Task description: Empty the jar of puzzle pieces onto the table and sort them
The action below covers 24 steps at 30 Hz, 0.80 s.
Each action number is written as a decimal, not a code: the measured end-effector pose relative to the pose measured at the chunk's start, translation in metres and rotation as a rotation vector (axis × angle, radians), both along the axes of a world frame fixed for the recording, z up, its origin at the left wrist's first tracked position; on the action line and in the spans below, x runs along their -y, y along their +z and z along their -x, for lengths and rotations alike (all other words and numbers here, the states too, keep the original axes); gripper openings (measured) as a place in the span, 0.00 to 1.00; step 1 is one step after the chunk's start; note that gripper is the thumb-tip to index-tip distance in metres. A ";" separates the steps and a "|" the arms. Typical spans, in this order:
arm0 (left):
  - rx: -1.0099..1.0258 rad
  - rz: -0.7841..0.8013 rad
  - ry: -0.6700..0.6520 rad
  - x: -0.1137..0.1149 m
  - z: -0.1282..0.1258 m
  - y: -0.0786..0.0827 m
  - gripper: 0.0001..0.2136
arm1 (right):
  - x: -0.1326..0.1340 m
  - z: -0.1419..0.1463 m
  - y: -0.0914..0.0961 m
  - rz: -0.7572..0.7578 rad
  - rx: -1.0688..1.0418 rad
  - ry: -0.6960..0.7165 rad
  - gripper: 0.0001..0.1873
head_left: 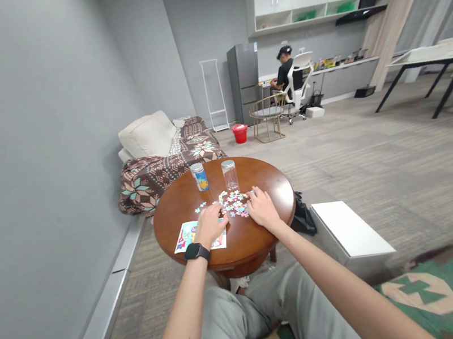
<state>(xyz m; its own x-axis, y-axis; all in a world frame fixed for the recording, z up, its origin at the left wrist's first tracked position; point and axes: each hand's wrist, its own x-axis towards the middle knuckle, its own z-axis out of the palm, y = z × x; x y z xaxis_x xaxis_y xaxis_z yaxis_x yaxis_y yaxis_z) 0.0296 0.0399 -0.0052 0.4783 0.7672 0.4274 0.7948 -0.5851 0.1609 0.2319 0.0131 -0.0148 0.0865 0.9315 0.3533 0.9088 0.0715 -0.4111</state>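
Note:
Small pastel jigsaw pieces [237,206] lie loosely spread on the round brown wooden table [252,168]. My left hand [210,223], with a black watch on its wrist, rests over the colourful picture sheet [185,235] and partly covers it. Its fingers are slightly bent at the left side of the pieces, the thumb apart. At their right side, my right hand [262,207] lies palm down with fingers apart, its fingertips touching or close to a few pieces. I see nothing gripped in either hand, though the undersides of the fingers are hidden.
Behind the pieces stand a clear jar [230,176] with a silver lid and a jar with a blue-yellow label [200,177]. Right of the table are a black bag [303,216] and a white box [350,227]. A person [287,77] sits far back near the fridge [246,83].

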 end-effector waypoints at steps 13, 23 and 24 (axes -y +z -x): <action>-0.022 -0.063 -0.028 0.004 0.002 0.006 0.11 | -0.017 -0.048 -0.014 0.079 -0.893 0.074 0.22; -0.044 0.011 -0.202 0.005 0.002 0.009 0.11 | 0.034 -0.025 -0.006 -0.071 -0.179 0.023 0.14; -0.069 0.009 -0.204 0.005 0.001 0.009 0.11 | 0.035 -0.023 -0.004 -0.065 -0.142 0.013 0.14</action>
